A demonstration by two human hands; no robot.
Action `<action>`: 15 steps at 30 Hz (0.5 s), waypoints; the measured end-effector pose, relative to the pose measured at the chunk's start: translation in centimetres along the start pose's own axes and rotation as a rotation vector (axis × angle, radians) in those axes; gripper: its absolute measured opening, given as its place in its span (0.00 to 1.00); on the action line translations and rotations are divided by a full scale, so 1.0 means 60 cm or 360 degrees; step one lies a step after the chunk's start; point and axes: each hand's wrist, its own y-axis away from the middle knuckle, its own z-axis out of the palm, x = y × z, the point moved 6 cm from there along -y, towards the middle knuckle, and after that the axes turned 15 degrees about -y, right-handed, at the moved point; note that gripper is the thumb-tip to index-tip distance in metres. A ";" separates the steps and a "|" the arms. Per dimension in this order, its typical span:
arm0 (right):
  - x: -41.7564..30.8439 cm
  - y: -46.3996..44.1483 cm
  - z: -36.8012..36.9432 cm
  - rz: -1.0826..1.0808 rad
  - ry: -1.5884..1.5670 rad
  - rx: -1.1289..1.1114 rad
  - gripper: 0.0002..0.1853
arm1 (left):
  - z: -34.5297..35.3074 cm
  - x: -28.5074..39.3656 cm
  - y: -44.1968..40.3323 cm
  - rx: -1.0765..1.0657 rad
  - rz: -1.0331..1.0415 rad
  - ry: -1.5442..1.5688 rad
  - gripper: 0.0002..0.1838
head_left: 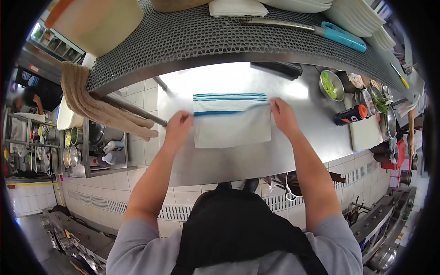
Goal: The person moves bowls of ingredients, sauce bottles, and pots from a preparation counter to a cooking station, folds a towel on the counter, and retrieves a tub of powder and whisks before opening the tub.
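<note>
A white cloth (233, 130) with blue stripes lies on the steel table (316, 137), its far part striped and its near part plain. My left hand (180, 124) pinches the cloth's left edge near the thick blue stripe. At the right edge, my right hand (283, 114) has its fingers closed on the cloth's corner. Between the two hands the cloth's edge is slightly raised and blurred.
Above the table runs a shelf (183, 43) with plates (353, 16), tongs (311, 30) and a hanging brown towel (101, 105). At the right are a bowl of greens (331, 85) and a bottle (351, 115). Other people stand at the far left and far right.
</note>
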 end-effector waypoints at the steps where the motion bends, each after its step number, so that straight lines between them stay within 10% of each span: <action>1: 0.015 -0.037 0.009 0.0102 -0.0016 0.0040 0.11 | 0.015 -0.013 -0.049 0.0027 -0.0026 -0.0022 0.09; 9: 0.086 -0.133 0.044 0.0132 0.0553 0.0080 0.12 | 0.050 -0.034 -0.194 0.0183 0.0123 -0.0459 0.09; 15: 0.005 -0.065 -0.025 0.0130 0.0297 -0.0478 0.13 | -0.016 0.059 -0.095 -0.0431 0.0140 -0.0347 0.06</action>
